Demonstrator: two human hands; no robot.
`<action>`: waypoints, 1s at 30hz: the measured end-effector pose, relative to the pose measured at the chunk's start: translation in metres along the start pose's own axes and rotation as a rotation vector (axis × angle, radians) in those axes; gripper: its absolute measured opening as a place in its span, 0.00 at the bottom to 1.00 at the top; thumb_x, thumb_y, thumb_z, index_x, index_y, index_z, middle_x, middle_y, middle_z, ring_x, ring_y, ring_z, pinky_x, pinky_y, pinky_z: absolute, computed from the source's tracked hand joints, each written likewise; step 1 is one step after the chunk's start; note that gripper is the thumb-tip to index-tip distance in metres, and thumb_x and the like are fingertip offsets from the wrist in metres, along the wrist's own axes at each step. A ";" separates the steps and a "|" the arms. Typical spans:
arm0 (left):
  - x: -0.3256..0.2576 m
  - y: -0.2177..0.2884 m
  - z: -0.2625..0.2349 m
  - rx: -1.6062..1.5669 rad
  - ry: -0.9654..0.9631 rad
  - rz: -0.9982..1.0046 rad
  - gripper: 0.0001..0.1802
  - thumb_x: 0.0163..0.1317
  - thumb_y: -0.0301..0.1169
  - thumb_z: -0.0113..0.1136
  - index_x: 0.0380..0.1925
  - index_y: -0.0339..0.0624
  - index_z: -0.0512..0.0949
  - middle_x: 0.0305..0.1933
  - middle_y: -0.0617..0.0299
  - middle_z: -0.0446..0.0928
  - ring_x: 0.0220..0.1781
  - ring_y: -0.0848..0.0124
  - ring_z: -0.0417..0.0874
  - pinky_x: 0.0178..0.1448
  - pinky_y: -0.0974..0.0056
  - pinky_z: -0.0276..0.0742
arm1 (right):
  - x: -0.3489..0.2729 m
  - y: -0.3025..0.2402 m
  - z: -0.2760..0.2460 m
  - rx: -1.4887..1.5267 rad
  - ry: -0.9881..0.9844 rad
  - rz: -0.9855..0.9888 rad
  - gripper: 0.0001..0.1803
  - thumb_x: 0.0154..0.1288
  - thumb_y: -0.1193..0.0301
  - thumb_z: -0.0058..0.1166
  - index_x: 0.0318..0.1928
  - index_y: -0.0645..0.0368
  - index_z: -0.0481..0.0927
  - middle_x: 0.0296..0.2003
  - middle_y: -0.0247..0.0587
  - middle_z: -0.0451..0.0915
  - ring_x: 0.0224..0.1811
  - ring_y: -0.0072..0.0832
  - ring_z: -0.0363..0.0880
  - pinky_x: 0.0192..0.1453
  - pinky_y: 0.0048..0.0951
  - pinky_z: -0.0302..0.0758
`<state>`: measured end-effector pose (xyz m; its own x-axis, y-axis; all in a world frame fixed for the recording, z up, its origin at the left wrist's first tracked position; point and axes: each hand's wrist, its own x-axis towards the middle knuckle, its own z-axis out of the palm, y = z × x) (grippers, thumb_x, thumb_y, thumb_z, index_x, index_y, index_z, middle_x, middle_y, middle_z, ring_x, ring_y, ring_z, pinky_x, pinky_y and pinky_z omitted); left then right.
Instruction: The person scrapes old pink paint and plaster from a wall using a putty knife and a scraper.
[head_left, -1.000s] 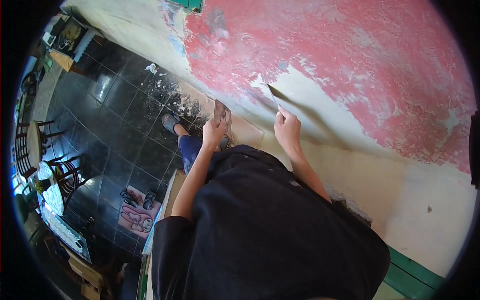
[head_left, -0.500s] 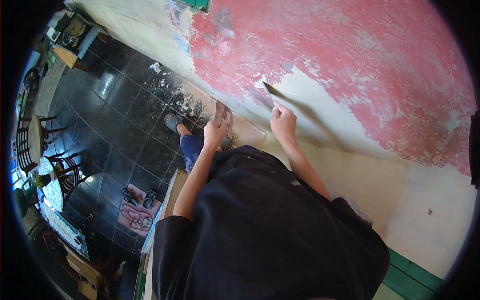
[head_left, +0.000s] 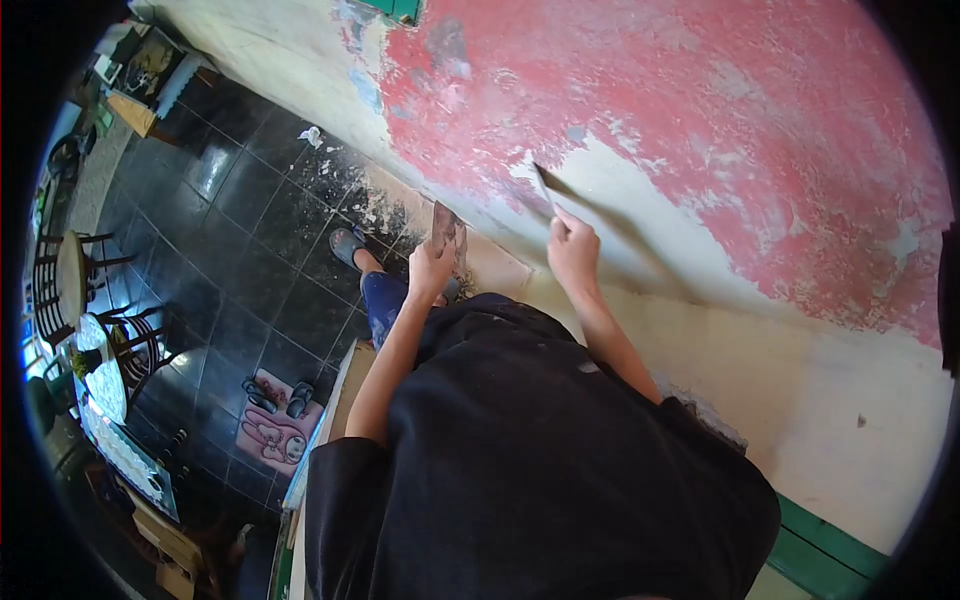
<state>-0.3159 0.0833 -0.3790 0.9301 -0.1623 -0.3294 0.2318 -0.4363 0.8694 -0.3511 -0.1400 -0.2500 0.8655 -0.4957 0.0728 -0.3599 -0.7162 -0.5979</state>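
My right hand (head_left: 575, 258) is closed around the handle of a putty knife (head_left: 544, 186), whose thin blade is seen nearly edge-on. Its tip is at the wall (head_left: 640, 195), near the border between flaking red paint and a pale bare patch; whether it touches cannot be told. The blade and hand cast a long dark shadow on the pale patch. In my left hand (head_left: 431, 270), lower and closer to the floor, is a flat brown-grey blade or plate (head_left: 442, 228) that points toward the wall. My fingers hide its handle end.
Pale chips and dust (head_left: 380, 208) lie on the dark tiled floor (head_left: 265, 270) along the wall. A pink mat (head_left: 275, 440) with sandals is at lower left. Wooden chairs (head_left: 140, 345) and a table stand at far left. A wooden edge (head_left: 345, 390) is beside my left arm.
My right hand and the putty knife have shifted slightly to the right along the wall. My left hand and the flat plate have hardly moved.
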 end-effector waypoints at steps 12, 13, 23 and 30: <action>0.004 -0.008 -0.006 0.024 -0.052 -0.014 0.23 0.63 0.43 0.59 0.31 0.27 0.81 0.31 0.34 0.81 0.40 0.37 0.84 0.45 0.44 0.79 | 0.000 -0.027 -0.018 0.047 -0.062 0.131 0.19 0.70 0.70 0.49 0.55 0.65 0.84 0.38 0.65 0.84 0.41 0.51 0.86 0.48 0.42 0.80; 0.005 -0.008 -0.007 0.043 -0.084 -0.019 0.23 0.63 0.43 0.59 0.31 0.27 0.81 0.32 0.34 0.81 0.40 0.37 0.84 0.45 0.44 0.79 | 0.002 -0.030 -0.020 0.030 -0.082 0.157 0.19 0.70 0.70 0.49 0.55 0.65 0.84 0.37 0.64 0.84 0.40 0.51 0.87 0.47 0.42 0.79; -0.001 -0.014 -0.008 -0.022 -0.004 -0.025 0.22 0.63 0.43 0.58 0.34 0.28 0.81 0.33 0.34 0.81 0.41 0.36 0.83 0.46 0.43 0.78 | 0.004 -0.038 -0.019 0.028 -0.064 0.147 0.19 0.70 0.69 0.49 0.54 0.64 0.85 0.31 0.62 0.84 0.32 0.46 0.86 0.41 0.39 0.78; 0.001 -0.011 -0.005 0.010 0.006 -0.022 0.22 0.62 0.43 0.59 0.32 0.28 0.82 0.32 0.33 0.81 0.41 0.37 0.84 0.47 0.43 0.79 | 0.003 -0.017 -0.001 0.022 -0.017 0.068 0.19 0.70 0.69 0.49 0.55 0.65 0.84 0.32 0.59 0.86 0.32 0.41 0.86 0.41 0.37 0.78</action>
<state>-0.3156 0.0924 -0.3866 0.9264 -0.1472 -0.3465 0.2496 -0.4489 0.8580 -0.3430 -0.1298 -0.2392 0.8452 -0.5341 0.0180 -0.4105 -0.6704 -0.6181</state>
